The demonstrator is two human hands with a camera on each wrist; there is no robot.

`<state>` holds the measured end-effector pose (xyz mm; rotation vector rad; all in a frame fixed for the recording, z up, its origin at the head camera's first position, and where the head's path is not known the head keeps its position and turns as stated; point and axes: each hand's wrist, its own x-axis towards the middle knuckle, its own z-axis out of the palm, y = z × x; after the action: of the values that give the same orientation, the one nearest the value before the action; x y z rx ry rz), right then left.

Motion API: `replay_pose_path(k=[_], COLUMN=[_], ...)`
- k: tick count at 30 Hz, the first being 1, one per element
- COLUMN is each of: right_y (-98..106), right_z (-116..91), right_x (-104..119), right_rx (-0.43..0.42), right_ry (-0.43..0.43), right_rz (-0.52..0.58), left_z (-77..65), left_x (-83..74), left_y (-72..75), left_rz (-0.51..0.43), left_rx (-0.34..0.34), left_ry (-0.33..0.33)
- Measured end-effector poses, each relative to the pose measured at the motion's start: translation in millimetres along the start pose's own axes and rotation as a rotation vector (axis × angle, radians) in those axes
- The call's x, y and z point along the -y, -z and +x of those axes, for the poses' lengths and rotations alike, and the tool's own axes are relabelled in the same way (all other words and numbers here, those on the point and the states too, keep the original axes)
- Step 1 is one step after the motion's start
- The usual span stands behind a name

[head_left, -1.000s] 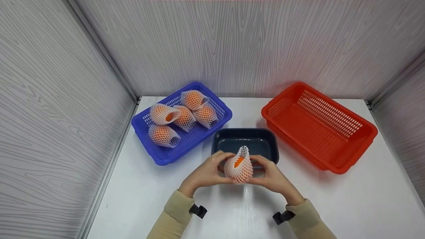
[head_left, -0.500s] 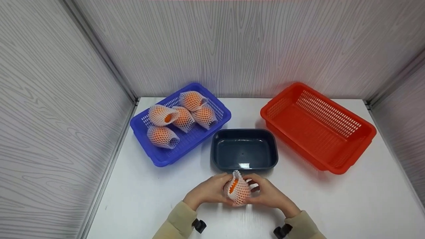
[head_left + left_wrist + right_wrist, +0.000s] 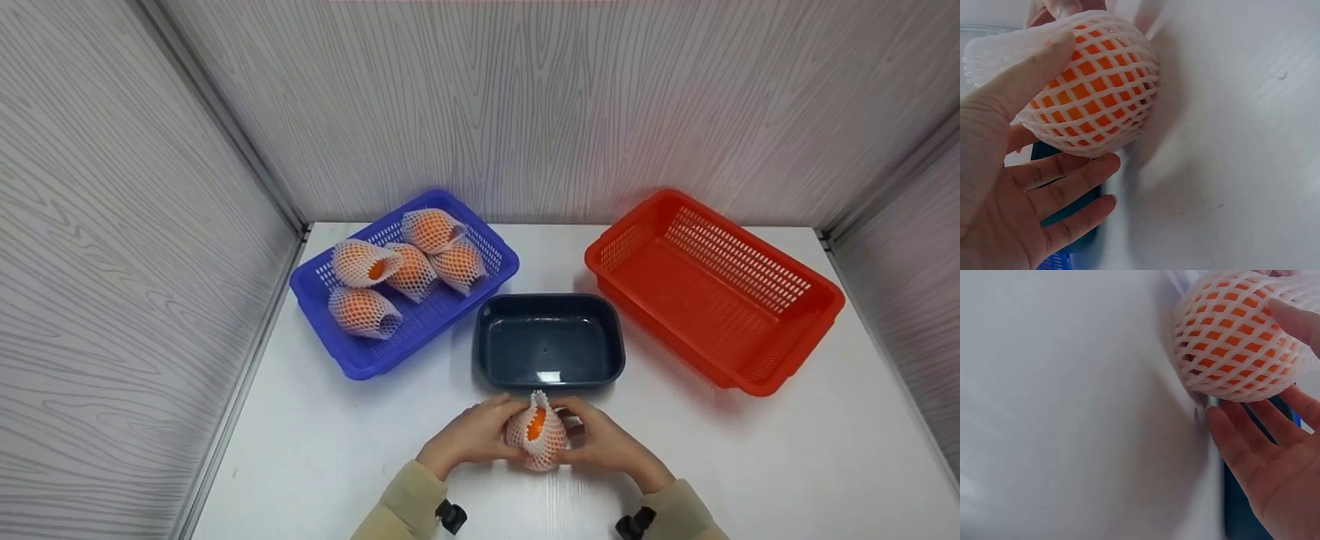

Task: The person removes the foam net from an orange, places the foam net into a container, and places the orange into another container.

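An orange fruit, likely an orange, in a white foam net sleeve (image 3: 536, 442) is held between both hands at the near middle of the table. The sleeve's gathered open end points up and away, and bare orange skin shows through its slit. My left hand (image 3: 478, 435) grips it from the left, thumb on the near side and fingers behind. From the right my right hand (image 3: 606, 442) holds it the same way. In the left wrist view the net (image 3: 1103, 84) shows orange through its mesh, and the left thumb (image 3: 1044, 67) presses on it.
A dark blue tray (image 3: 547, 349) stands just beyond the hands. Behind it on the left is a blue basket (image 3: 360, 369) with several net-wrapped orange fruits (image 3: 364, 311). A red basket (image 3: 705, 289) is at the right. Wood-grain panels enclose the white table (image 3: 315, 457).
Both hands have drawn the netted fruit back from over the dark tray's near edge toward the person. In the last half second it turned slightly, with its slit facing more forward.
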<state>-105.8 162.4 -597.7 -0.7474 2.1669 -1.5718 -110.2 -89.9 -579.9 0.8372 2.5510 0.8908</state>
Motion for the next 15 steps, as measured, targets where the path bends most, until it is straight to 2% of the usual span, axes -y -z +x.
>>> replay_pose_path(k=[4, 8, 13, 15], right_y=[-1, -3, -7, -8], right_z=[0, 2, 5, 5], right_x=[3, 5, 6, 18], right_rx=[-0.022, -0.054, -0.098, -0.109], right_ry=[0.048, 0.047, 0.044, 0.039], right_rz=[-0.024, -0.073, -0.108, -0.117], left_z=[0.1, 1.6, 3.9, 3.2], left_x=[-2.4, -5.2, -5.9, -5.6], left_y=[-1.9, -3.2, -4.9, -5.6], left_rz=[0.002, -0.063, -0.153, -0.152], left_rx=[-0.028, -0.023, -0.011, -0.015], left_ry=[0.0, -0.015, -0.001, 0.011])
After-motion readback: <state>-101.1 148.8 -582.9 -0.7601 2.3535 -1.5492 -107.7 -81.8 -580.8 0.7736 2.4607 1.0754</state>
